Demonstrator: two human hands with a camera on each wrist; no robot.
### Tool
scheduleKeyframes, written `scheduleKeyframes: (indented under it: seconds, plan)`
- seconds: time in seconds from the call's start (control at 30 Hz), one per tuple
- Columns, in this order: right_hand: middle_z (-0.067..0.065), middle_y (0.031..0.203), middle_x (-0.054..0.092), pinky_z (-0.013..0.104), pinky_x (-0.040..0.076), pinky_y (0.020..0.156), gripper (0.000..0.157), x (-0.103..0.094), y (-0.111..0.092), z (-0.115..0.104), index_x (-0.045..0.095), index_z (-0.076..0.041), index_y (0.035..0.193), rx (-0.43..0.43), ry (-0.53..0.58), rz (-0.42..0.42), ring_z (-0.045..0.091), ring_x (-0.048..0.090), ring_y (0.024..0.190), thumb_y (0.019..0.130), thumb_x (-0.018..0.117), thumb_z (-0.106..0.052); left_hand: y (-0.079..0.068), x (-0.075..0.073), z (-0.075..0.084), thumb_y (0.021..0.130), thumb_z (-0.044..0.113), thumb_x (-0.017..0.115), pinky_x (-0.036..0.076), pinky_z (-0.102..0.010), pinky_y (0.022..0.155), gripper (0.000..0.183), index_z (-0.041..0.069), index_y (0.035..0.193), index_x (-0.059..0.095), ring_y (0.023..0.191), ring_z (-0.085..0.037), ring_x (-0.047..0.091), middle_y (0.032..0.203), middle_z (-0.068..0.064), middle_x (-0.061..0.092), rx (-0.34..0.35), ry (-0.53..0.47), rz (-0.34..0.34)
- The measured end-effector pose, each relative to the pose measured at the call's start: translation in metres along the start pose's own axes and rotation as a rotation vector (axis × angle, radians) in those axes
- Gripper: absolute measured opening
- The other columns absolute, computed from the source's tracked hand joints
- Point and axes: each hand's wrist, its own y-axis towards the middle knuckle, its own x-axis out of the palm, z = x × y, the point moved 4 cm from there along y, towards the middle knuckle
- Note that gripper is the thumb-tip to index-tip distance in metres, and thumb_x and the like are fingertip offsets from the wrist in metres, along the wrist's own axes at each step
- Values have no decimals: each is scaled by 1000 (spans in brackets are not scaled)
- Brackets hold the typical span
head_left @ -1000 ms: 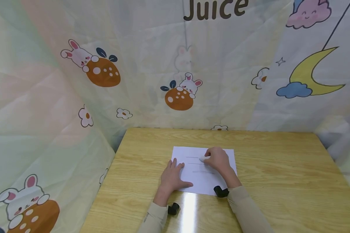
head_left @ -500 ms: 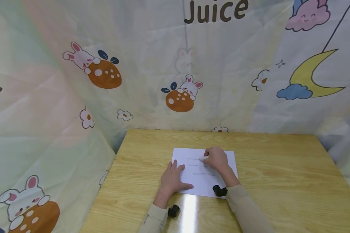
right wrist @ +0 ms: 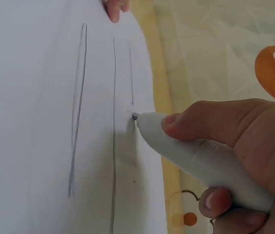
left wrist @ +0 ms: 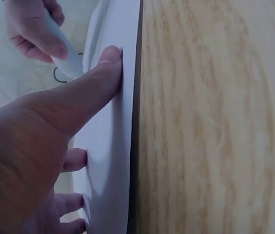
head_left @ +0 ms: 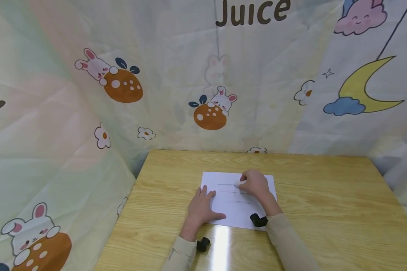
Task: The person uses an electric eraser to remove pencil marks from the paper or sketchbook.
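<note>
A white sheet of paper (head_left: pixel 235 216) lies on the table, bearing three pencil lines (right wrist: pixel 114 87). My right hand (head_left: pixel 256 184) grips a thick white electric eraser (right wrist: pixel 198 158) over the farthest line. In the right wrist view its small dark tip (right wrist: pixel 135 116) meets the paper at a break in that line, with a few dark specks farther along. My left hand (head_left: pixel 201 207) lies spread on the sheet's left part, its thumb (left wrist: pixel 96 75) near the front edge. In the left wrist view, the right hand and eraser show past the thumb.
The wooden table (head_left: pixel 325 203) extends around the sheet on every side. A printed cloth (head_left: pixel 169 75) with rabbits and a moon hangs behind and to the left. Black wrist mounts (head_left: pixel 259 220) sit at both cuffs, and light glares off the table in front of the paper.
The head view has shifted slightly. The right hand and eraser have moved very little, a touch to the right along the far line; the left hand keeps its place on the sheet.
</note>
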Motion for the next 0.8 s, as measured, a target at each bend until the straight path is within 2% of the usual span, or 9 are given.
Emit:
scheduleKeyframes:
  seconds: [0.1,0.23,0.4,0.6,0.8]
  plan:
    - [-1,80,67,37,52,63,16,0,-1,3,74,-11,81,30,4,-6,17,59,71,74,83,-22,0,1,0,60,75,74,36,-50,105,101,18,141,53,141,-40,25,154,-19,31,0,-2,0]
    - [0,82,68,37,51,63,16,-2,-1,1,74,-10,83,0,15,-15,18,59,71,76,80,-22,-1,-1,0,60,74,75,37,-51,105,100,18,140,54,141,-40,24,153,-20,31,-4,-16,6]
    - [-1,81,67,37,51,63,15,-1,0,4,74,-11,81,46,14,-9,17,58,71,74,82,-21,1,-1,0,61,74,75,37,-50,105,100,18,141,53,141,-40,25,153,-20,30,3,-19,5]
    - [-1,81,68,37,53,66,17,8,6,-3,75,-11,84,-23,43,-7,16,59,72,75,82,-23,2,3,-3,61,75,73,36,-49,105,100,19,141,52,141,-40,25,153,-20,31,4,10,4]
    - [-2,81,68,36,52,65,16,4,3,-5,75,-11,82,-6,27,-18,16,59,72,73,82,-22,2,-1,-1,60,75,75,39,-49,103,100,18,140,54,140,-40,26,153,-21,32,6,7,15]
